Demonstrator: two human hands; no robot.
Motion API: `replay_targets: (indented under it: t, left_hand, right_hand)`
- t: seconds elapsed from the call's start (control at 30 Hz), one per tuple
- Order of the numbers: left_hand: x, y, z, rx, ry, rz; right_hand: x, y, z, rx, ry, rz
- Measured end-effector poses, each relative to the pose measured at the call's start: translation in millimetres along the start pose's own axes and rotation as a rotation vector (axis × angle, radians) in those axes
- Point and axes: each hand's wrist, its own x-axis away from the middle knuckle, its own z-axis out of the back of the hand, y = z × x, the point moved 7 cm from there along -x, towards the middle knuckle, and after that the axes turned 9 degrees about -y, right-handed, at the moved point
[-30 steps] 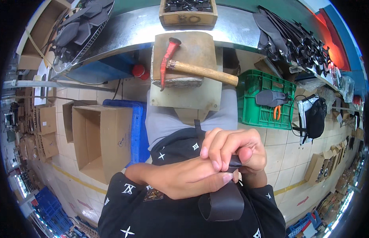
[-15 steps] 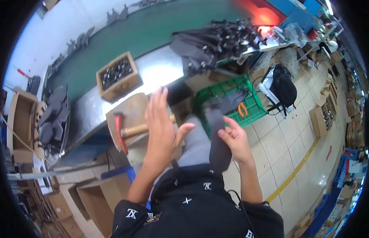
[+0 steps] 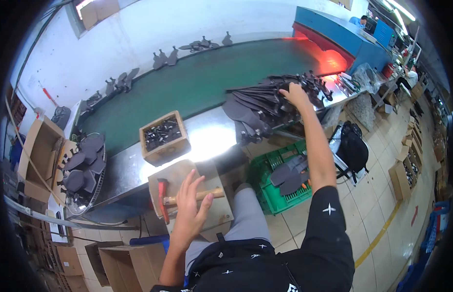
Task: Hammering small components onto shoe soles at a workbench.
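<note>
The right hand (image 3: pixel 295 94) is laid, fingers curled, on the heaped dark flat leather pieces (image 3: pixel 265 104) at the steel counter (image 3: pixel 207 136) edge; the stack could be toppled. The left hand (image 3: pixel 190 214) is held open, empty, above the red-headed wooden-handled hammer (image 3: pixel 164 198).

Wooden-handled hammer (image 3: pixel 185 197), glossy metal bench (image 3: pixel 207 136), matt dark pieces (image 3: pixel 265 104).

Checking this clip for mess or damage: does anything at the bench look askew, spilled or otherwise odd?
Nothing looks spilled or broken. The heap of dark grey flat cut pieces under the right hand is fanned loosely over the metal bench edge. The red-headed wooden-handled hammer lies flat on its wooden block, beside the left hand.
</note>
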Motion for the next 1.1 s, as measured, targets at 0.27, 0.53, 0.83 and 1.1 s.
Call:
replay_targets:
  t: [0.27, 0.53, 0.83, 1.1]
  left_hand:
    - [30, -35, 57, -0.156, 0.233, 0.059]
    - [41, -52, 55, -0.040, 0.256, -0.014]
    - [35, -48, 77, -0.157, 0.349, 0.006]
    - [0, 32, 128, 0.182, 0.524, -0.419]
  right_hand:
    - [-21, -33, 29, -0.035, -0.502, -0.035]
    - [-34, 13, 33, -0.160, -0.023, 0.179]
    - [-4, -85, 185, -0.615, 0.246, 0.260]
    - [250, -382, 225, -0.649, -0.437, 1.356]
